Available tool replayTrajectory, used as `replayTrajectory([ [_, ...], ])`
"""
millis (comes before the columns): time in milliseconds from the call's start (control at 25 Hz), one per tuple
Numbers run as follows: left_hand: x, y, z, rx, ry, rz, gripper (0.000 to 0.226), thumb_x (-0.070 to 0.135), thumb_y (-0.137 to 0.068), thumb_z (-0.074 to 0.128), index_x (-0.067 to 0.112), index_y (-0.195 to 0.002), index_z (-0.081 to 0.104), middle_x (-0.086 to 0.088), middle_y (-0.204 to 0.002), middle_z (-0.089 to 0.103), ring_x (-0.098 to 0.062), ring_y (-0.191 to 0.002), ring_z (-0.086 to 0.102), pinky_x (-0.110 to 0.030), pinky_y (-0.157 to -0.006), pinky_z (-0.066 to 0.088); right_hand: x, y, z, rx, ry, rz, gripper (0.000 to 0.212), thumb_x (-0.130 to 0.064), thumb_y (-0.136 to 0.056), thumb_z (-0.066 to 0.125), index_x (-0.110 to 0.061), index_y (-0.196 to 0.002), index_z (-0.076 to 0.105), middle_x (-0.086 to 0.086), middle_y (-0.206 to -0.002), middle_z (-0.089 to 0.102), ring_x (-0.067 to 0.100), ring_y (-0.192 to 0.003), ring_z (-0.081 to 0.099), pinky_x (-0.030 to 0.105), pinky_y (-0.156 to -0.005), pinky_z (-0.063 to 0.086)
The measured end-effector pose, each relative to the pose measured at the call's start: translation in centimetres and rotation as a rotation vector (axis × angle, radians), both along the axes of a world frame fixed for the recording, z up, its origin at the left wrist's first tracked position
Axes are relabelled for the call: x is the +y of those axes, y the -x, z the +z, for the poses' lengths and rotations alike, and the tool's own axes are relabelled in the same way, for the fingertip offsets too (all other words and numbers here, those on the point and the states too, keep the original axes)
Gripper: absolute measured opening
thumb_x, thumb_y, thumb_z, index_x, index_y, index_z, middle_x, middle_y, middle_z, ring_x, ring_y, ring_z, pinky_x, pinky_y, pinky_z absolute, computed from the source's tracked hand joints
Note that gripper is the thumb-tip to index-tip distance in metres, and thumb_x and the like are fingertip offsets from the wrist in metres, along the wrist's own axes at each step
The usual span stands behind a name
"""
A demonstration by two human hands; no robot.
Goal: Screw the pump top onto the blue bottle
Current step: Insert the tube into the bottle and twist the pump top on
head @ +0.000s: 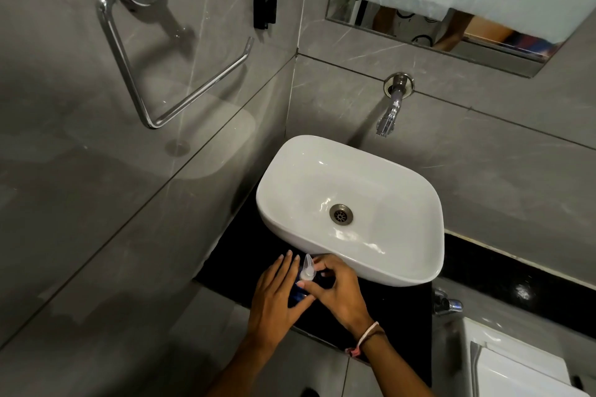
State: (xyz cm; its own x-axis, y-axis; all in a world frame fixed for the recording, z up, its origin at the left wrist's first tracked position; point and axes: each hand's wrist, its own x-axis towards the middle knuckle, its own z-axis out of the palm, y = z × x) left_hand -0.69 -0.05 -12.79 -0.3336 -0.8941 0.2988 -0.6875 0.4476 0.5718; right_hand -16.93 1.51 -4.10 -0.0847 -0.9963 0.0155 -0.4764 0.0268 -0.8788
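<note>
Both hands met over the blue bottle (pixel 298 293) on the black counter (pixel 387 309): my left hand (pixel 277 293) lay flat against its side, fingers straight, to stop it spinning, while my right hand (pixel 335 290) pinched the clear pump top (pixel 307 268) to turn it on the neck. Between my palms little of the bottle showed, so I could not tell how far the threads had caught. Just beyond my fingers was the white sink (pixel 429 203).
</note>
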Motion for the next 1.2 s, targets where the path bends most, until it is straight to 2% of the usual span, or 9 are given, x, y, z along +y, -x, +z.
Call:
replayTrajectory([
  [160, -0.1, 0.0, -0.1, 0.012, 0.030, 0.004, 0.076, 0.055, -0.085, 0.060, 0.011, -0.146, 0.048, -0.003, -0.155, 0.041, -0.019, -0.144, 0.037, -0.045, -0.108, 0.041, 0.1, 0.4, -0.2, 0.042, 0.000, 0.106, 0.045, -0.021, -0.077, 0.088, -0.022, -0.119, 0.071, -0.004, -0.120, 0.069, 0.007, -0.115, 0.062, 0.024, -0.101, 0.052],
  [240, -0.1, 0.2, 0.0, -0.001, 0.049, 0.011, 0.076, 0.059, -0.087, 0.057, 0.010, -0.145, 0.049, -0.004, -0.154, 0.043, -0.019, -0.144, 0.037, -0.042, -0.112, 0.035, -0.1, 0.4, -0.3, 0.061, 0.004, 0.088, 0.030, -0.019, -0.076, 0.089, -0.025, -0.102, 0.074, -0.005, -0.109, 0.071, 0.006, -0.105, 0.065, 0.031, -0.095, 0.055],
  [360, 0.1, 0.1, -0.1, -0.010, 0.093, 0.009, 0.075, 0.057, -0.087, 0.056, 0.009, -0.145, 0.049, -0.006, -0.155, 0.041, -0.022, -0.144, 0.036, -0.042, -0.116, 0.027, -0.2, 0.1, -0.3, 0.071, -0.003, 0.009, 0.035, -0.035, -0.067, 0.093, -0.033, -0.085, 0.062, -0.007, -0.091, 0.068, 0.006, -0.089, 0.064, 0.026, -0.081, 0.055],
  [520, -0.1, 0.2, -0.2, -0.015, 0.109, 0.014, 0.077, 0.056, -0.086, 0.057, 0.010, -0.146, 0.047, -0.007, -0.154, 0.041, -0.023, -0.145, 0.034, -0.044, -0.116, 0.026, 0.3, 0.6, -0.9, 0.145, 0.049, 0.139, 0.031, -0.026, -0.083, 0.082, -0.024, -0.113, 0.074, -0.009, -0.119, 0.069, 0.004, -0.117, 0.059, 0.030, -0.103, 0.050],
  [600, 0.0, 0.3, -0.3, -0.002, 0.103, 0.016, 0.078, 0.058, -0.087, 0.057, 0.011, -0.147, 0.045, -0.007, -0.154, 0.043, -0.024, -0.146, 0.034, -0.046, -0.115, 0.027, 0.1, 0.4, -0.7, 0.123, 0.045, 0.085, 0.023, -0.024, -0.079, 0.086, -0.025, -0.099, 0.074, -0.011, -0.107, 0.070, 0.004, -0.107, 0.061, 0.028, -0.094, 0.053],
  [720, 0.0, 0.0, -0.3, -0.009, 0.115, 0.010, 0.077, 0.055, -0.085, 0.057, 0.012, -0.147, 0.044, -0.007, -0.154, 0.043, -0.024, -0.145, 0.033, -0.047, -0.114, 0.028, -0.1, -0.5, -0.7, 0.109, 0.051, -0.052, 0.034, -0.032, -0.068, 0.094, -0.025, -0.084, 0.065, -0.010, -0.089, 0.067, 0.008, -0.088, 0.063, 0.020, -0.074, 0.052],
  [880, 0.0, 0.2, 0.0, -0.016, 0.100, 0.012, 0.077, 0.057, -0.086, 0.057, 0.012, -0.147, 0.044, -0.006, -0.154, 0.042, -0.025, -0.145, 0.035, -0.047, -0.114, 0.028, 0.4, 0.2, -0.8, 0.107, 0.079, 0.128, 0.034, -0.023, -0.084, 0.082, -0.025, -0.117, 0.073, -0.009, -0.124, 0.065, 0.004, -0.122, 0.057, 0.022, -0.105, 0.048],
  [1080, -0.2, 0.1, -0.3, 0.001, 0.098, 0.012, 0.076, 0.066, -0.093, 0.048, 0.015, -0.149, 0.040, -0.007, -0.152, 0.046, -0.025, -0.144, 0.037, -0.050, -0.112, 0.032, 0.1, 0.4, -0.7, 0.203, 0.099, 0.034, 0.029, -0.037, -0.078, 0.085, -0.024, -0.104, 0.080, -0.013, -0.109, 0.070, -0.001, -0.112, 0.056, 0.015, -0.096, 0.048],
  [1200, -0.1, 0.1, -0.3, 0.012, 0.095, 0.030, 0.075, 0.067, -0.093, 0.047, 0.017, -0.149, 0.040, -0.006, -0.152, 0.047, -0.024, -0.144, 0.038, -0.051, -0.111, 0.033, 0.2, 1.0, -0.6, 0.241, 0.119, 0.127, 0.030, -0.034, -0.086, 0.080, -0.025, -0.114, 0.077, -0.014, -0.124, 0.063, -0.003, -0.122, 0.050, 0.009, -0.103, 0.039],
])
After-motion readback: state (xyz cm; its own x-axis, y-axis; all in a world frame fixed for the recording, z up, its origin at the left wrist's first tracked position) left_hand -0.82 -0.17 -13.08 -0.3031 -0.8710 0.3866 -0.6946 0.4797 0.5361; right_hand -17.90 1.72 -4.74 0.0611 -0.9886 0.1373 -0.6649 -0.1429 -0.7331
